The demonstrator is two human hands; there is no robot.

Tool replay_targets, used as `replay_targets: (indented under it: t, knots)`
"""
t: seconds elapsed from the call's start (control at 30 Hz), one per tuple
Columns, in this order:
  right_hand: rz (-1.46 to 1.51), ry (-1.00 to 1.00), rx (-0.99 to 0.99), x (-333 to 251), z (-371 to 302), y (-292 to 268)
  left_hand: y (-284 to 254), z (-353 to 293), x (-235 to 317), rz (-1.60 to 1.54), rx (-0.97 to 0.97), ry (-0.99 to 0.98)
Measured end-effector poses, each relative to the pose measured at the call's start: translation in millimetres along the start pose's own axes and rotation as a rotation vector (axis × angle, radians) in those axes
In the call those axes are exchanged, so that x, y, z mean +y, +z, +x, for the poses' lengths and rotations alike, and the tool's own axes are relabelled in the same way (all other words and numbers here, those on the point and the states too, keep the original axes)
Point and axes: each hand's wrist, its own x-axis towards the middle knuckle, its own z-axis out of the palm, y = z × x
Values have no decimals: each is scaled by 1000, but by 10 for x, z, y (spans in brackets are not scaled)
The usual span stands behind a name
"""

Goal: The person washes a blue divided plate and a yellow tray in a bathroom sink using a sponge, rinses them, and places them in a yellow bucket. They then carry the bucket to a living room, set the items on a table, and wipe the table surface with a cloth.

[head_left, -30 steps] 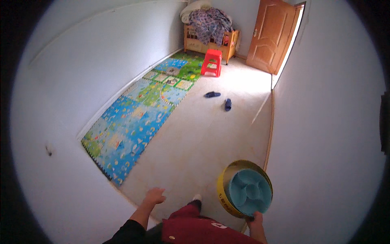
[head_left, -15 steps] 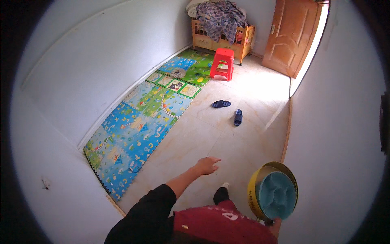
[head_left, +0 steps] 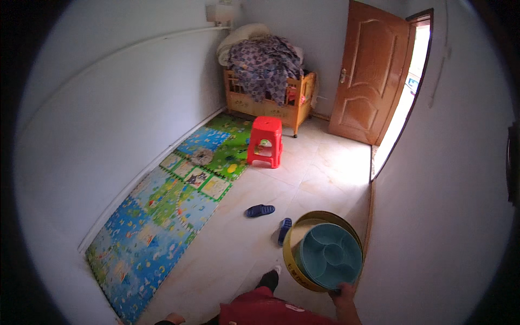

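Note:
My right hand [head_left: 345,297] is closed on the near edge of a round teal divided tray [head_left: 331,254]; its thumb shows at the rim. The tray has several curved compartments around a small round one and sits tilted within a larger round yellow tub [head_left: 293,265]. Dark printing runs along the tub's outer wall. Whether my fingers also grip the tub is hidden. Only a small part of my left hand [head_left: 174,318] shows at the bottom edge, beside a dark sleeve, and its fingers cannot be made out. It touches nothing that I can see.
Dark blue slippers [head_left: 260,210] lie on the tiled floor ahead. Beyond stands a red plastic stool [head_left: 265,142], near a wooden crib [head_left: 261,105] heaped with bedding. Patterned foam mats [head_left: 157,216] line the left wall. A brown door [head_left: 374,70] stands ajar at the far right.
The tub and tray have moved leftward and up in view with my right hand. My left hand has dropped from mid-view to the bottom edge. The view has tilted upward, showing more of the room.

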Motion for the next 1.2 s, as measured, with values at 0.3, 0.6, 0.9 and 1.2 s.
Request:
replay_targets:
  t: [0.3,0.6,0.9,1.2]
  knots:
    - [-1247,-586,-78,-1486,1195,1046,-3155,4451,3315,-382,369,-92]
    - [-569,-481,-91,-3262,3945,1546,-4994,7161,7165,-86,355,546]
    - [187,-207,-390,-4960,5774,2706,-4522,7583,5604,113,45,280]
    - [130,-23,77,-6423,7768,3959,-5880,9921,5912,153,-177,-570]
